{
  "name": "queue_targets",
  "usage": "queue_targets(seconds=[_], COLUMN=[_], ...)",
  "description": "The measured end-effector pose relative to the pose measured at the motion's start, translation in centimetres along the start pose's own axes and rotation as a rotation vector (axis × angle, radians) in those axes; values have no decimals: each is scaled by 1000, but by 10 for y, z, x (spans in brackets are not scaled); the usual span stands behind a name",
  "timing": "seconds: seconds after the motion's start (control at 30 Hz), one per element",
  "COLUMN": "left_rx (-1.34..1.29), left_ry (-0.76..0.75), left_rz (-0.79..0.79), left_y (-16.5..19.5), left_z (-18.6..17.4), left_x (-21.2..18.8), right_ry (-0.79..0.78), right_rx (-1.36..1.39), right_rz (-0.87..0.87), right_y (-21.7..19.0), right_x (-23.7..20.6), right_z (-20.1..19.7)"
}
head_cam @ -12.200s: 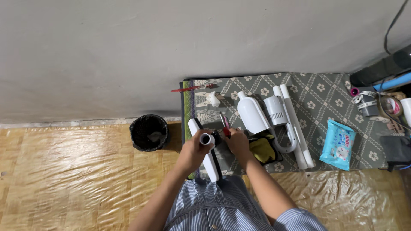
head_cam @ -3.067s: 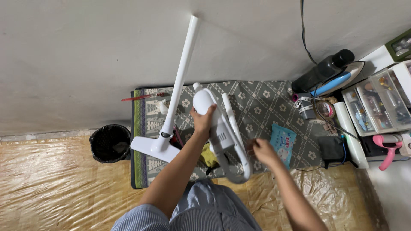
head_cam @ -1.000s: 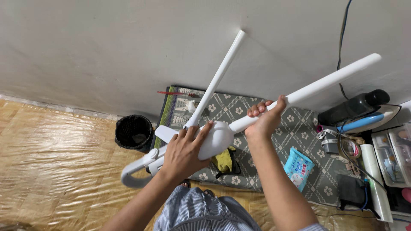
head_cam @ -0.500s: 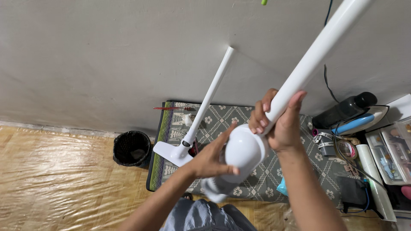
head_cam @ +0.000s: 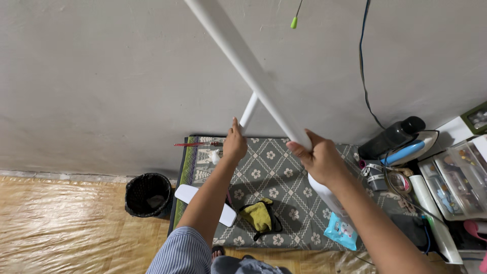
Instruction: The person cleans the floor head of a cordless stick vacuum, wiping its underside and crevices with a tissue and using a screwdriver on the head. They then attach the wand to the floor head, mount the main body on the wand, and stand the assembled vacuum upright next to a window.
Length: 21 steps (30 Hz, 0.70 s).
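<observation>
Grey wall (head_cam: 101,76), patterned mat (head_cam: 274,172), plastic-covered floor (head_cam: 61,223).

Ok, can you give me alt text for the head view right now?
Seen from above, a person's right hand grips a long white tube raised toward the grey wall, while the left hand holds a second white pole leaning on the wall. Below lie a patterned mat, a black bin and a yellow cloth.
</observation>
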<state>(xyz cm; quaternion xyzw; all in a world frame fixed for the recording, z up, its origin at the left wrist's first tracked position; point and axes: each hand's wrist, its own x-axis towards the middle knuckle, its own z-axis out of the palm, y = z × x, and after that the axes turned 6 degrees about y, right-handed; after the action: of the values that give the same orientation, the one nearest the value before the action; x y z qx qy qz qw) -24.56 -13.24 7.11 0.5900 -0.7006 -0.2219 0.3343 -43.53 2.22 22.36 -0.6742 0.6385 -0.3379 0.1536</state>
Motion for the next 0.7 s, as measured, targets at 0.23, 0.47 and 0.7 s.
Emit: queue_targets(seconds=[0.23,0.47,0.7], left_rx=[-120,-237,-125], left_ry=[175,293,302], left_rz=[83,-1,291], left_y=[-6,-41,-95], left_z=[-29,-128,-242], left_x=[-38,-114,-199], right_ry=[54,-35,281], right_rx=[-174,-253,-15], right_rz=[-224,-449,-636], right_y=[9,-34,-101], right_x=[-10,-11,-13], right_z=[14,22,50])
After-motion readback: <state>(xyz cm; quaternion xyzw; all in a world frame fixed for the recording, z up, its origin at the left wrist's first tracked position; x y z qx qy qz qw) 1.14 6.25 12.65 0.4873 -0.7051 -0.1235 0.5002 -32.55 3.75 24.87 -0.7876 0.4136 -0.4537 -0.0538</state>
